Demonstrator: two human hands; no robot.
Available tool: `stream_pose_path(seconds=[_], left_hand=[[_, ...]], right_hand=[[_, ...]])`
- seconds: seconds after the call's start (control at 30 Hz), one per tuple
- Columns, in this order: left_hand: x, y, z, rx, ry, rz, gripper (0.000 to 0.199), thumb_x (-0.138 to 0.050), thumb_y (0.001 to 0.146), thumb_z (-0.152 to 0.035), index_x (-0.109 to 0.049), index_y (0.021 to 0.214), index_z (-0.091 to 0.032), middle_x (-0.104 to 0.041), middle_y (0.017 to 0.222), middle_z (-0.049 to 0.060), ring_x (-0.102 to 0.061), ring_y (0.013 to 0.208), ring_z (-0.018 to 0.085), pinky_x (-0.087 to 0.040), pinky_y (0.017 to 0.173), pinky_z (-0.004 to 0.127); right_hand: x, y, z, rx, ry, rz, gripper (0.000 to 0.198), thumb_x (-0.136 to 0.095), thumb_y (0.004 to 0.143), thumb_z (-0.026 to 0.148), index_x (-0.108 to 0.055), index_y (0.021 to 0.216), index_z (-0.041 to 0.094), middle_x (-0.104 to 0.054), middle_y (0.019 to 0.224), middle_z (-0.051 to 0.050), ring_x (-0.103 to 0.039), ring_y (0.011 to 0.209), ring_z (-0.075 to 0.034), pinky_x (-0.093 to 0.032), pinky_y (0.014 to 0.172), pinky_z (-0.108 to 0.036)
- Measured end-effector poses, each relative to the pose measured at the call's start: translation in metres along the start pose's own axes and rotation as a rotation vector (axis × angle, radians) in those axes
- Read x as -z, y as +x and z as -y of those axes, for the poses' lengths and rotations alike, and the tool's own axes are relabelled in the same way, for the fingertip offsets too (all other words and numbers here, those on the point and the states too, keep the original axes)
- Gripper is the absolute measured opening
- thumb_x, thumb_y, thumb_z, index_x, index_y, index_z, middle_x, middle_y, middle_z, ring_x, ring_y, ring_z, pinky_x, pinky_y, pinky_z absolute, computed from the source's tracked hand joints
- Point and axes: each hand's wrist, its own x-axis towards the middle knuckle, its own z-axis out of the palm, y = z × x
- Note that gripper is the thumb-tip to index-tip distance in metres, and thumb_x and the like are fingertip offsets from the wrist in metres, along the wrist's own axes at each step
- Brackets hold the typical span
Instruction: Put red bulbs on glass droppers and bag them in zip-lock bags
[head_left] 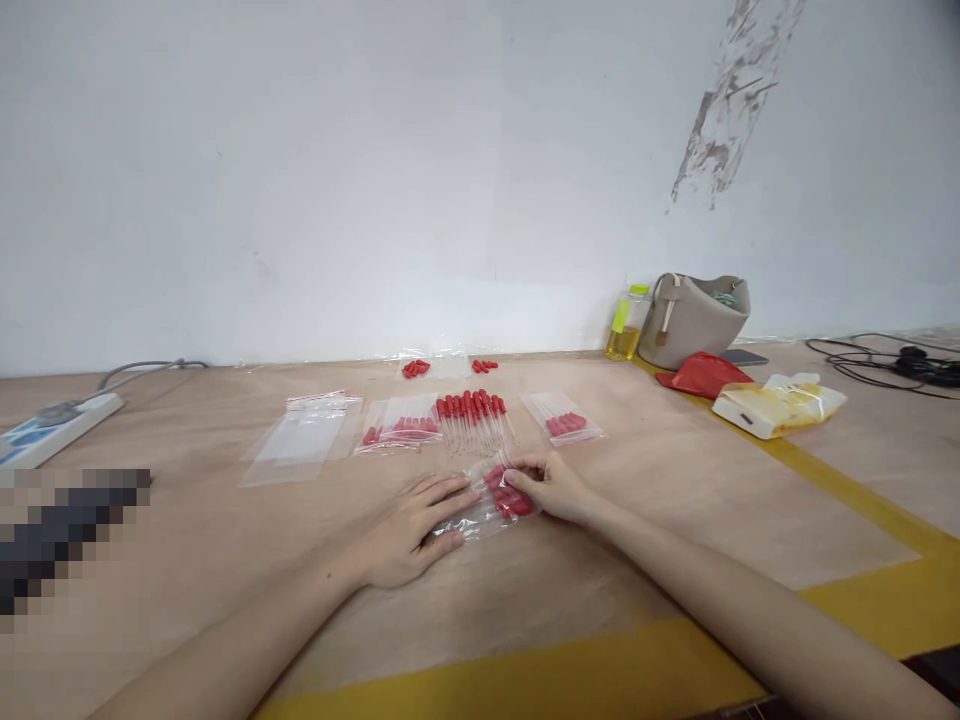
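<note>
Near the middle of the table lies a clear zip bag with several red-ended droppers inside. My left hand rests flat on the bag's left part, fingers stretched out. Thumb and forefinger of my right hand pinch the bag's upper right edge. Just beyond it is a loose row of thin glass droppers with red bulbs. To their left is a bag with red bulbs showing, and another filled bag lies to their right.
Flat clear bags are stacked at left. Small piles of red bulbs sit near the wall. A power strip is at far left. At right are a bottle, a grey bag, a red pouch, a white-yellow packet and cables.
</note>
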Motion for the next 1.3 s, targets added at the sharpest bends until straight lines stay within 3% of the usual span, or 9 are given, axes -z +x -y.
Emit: stream_pose_path(seconds=[0.13,0.27,0.47,0.67,0.8,0.93,1.1,1.2,1.3], left_hand=[[0.0,-0.001,0.0,0.006,-0.01,0.002,0.045,-0.034,0.088,-0.039,-0.026,0.132,-0.031,-0.033,0.136,0.003,-0.028,0.124,0.023,-0.024,0.101,0.043],[0.001,0.0,0.0,-0.005,-0.012,0.012,0.046,-0.034,0.088,-0.039,-0.025,0.133,-0.029,-0.033,0.136,0.003,-0.028,0.124,0.022,-0.023,0.102,0.043],[0.0,0.0,0.001,-0.04,-0.043,-0.004,0.047,-0.036,0.088,-0.035,-0.025,0.133,-0.028,-0.033,0.135,0.004,-0.028,0.123,0.021,-0.024,0.102,0.041],[0.0,-0.002,0.0,0.03,-0.1,-0.108,0.046,-0.037,0.087,-0.036,-0.029,0.131,-0.027,-0.027,0.138,0.003,-0.03,0.123,0.022,-0.029,0.099,0.038],[0.014,-0.004,0.027,0.225,0.081,-0.4,0.04,-0.036,0.086,-0.037,-0.041,0.124,-0.025,-0.037,0.131,0.004,-0.034,0.119,0.022,-0.028,0.1,0.038],[0.034,-0.019,0.081,0.659,0.329,-0.583,0.042,-0.042,0.079,-0.043,-0.057,0.108,-0.016,-0.045,0.121,0.01,-0.037,0.116,0.027,-0.026,0.1,0.038],[0.04,-0.045,0.132,1.048,0.354,-0.364,0.055,-0.033,0.081,-0.045,-0.044,0.121,-0.009,-0.037,0.128,0.017,-0.029,0.122,0.031,-0.026,0.098,0.04],[0.035,-0.052,0.144,1.119,0.333,-0.257,0.059,-0.029,0.082,-0.046,-0.039,0.124,-0.006,-0.033,0.13,0.021,-0.026,0.123,0.034,-0.026,0.095,0.046],[0.031,-0.055,0.149,1.113,0.317,-0.201,0.058,-0.029,0.081,-0.047,-0.045,0.118,-0.007,-0.04,0.125,0.022,-0.034,0.117,0.036,-0.03,0.09,0.048]], right_hand=[[0.005,0.005,-0.005,-0.013,0.047,-0.107,0.03,-0.055,0.07,0.044,-0.061,0.069,0.014,-0.063,0.064,-0.002,-0.059,0.065,-0.015,-0.047,0.062,-0.028],[0.01,0.005,-0.002,-0.151,0.08,-0.326,0.029,-0.063,0.064,0.04,-0.053,0.075,0.016,-0.055,0.053,0.004,-0.049,0.044,-0.008,-0.04,0.041,-0.019],[0.012,-0.004,0.013,-0.336,0.051,0.007,0.029,-0.06,0.067,0.043,-0.052,0.062,0.015,-0.041,0.035,0.008,-0.031,0.027,-0.003,-0.02,0.025,-0.014],[0.031,-0.012,0.02,-0.229,0.326,0.054,0.022,-0.06,0.07,0.036,-0.06,0.074,0.014,-0.058,0.053,0.002,-0.05,0.042,-0.007,-0.04,0.038,-0.017],[0.066,-0.012,0.018,-0.157,0.542,-0.216,0.013,-0.059,0.072,0.026,-0.061,0.08,0.016,-0.066,0.078,-0.005,-0.062,0.065,-0.015,-0.051,0.06,-0.027],[0.092,-0.002,0.004,-0.102,0.548,-0.522,0.012,-0.052,0.077,0.023,-0.06,0.082,0.017,-0.065,0.077,-0.004,-0.06,0.059,-0.013,-0.051,0.054,-0.025],[0.087,0.017,-0.019,-0.106,0.543,-0.615,0.005,-0.053,0.075,0.022,-0.055,0.078,0.018,-0.062,0.073,-0.002,-0.058,0.055,-0.01,-0.052,0.054,-0.024],[0.083,0.022,-0.029,-0.176,0.472,-0.585,0.012,-0.058,0.07,0.024,-0.05,0.078,0.018,-0.06,0.073,-0.003,-0.058,0.057,-0.012,-0.052,0.052,-0.026],[0.09,0.02,-0.039,-0.2,0.191,-0.712,0.027,-0.062,0.066,0.031,-0.043,0.082,0.02,-0.054,0.062,0.002,-0.05,0.042,-0.01,-0.043,0.038,-0.024]])
